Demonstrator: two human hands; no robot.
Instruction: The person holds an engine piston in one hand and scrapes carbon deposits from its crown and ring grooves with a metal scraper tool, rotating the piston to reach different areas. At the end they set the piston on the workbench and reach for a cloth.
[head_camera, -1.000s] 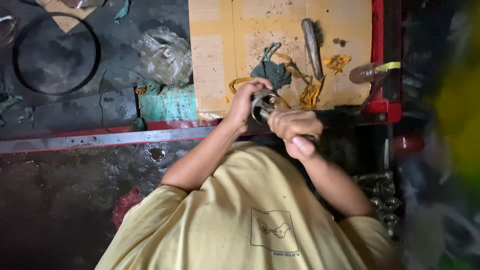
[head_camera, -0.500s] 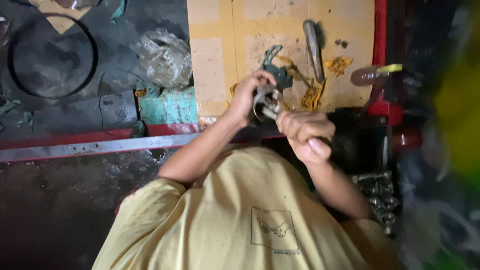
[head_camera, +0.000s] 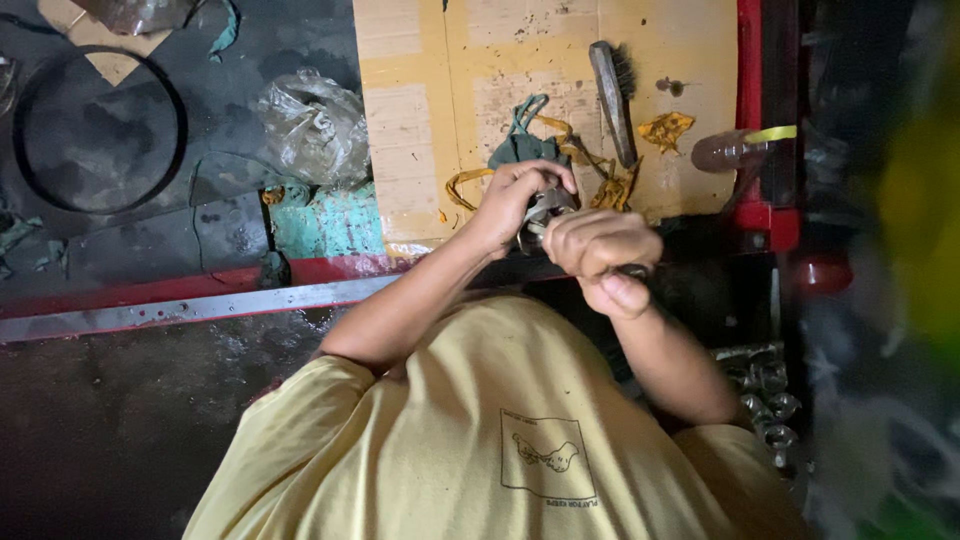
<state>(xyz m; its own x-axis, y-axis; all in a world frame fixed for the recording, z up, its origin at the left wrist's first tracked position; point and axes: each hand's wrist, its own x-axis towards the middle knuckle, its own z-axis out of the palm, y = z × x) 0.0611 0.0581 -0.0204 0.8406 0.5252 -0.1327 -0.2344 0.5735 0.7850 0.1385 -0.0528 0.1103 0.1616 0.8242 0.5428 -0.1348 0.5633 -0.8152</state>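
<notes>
Head view: the picture appears upside down, so the person's yellow shirt (head_camera: 480, 430) fills the bottom and both arms reach up toward a sheet of cardboard (head_camera: 420, 110) on the dark floor (head_camera: 110, 440); going by the arms, the left hand (head_camera: 598, 255) sits at picture right, its grip pressed together in a fist around a dark handle (head_camera: 636, 270) that barely shows past the fingers; the right hand (head_camera: 520, 195) curls over a small round metal part (head_camera: 545, 208), grip closed on it from above, held just over the near edge of the cardboard and touching the other fist; a wire brush (head_camera: 612, 95), a green rag (head_camera: 520, 145) and yellow scraps (head_camera: 665, 130) lie on the cardboard just beyond, a crumpled plastic bag (head_camera: 310, 125) and a black ring (head_camera: 95, 135) off to the side, a metal bar (head_camera: 200, 305) across the floor; risk, as a judgement: the two fists work tight against each other, so a slip of the tool could strike the knuckles, and the part, gripped only by curled fingers, could drop among the clutter
</notes>
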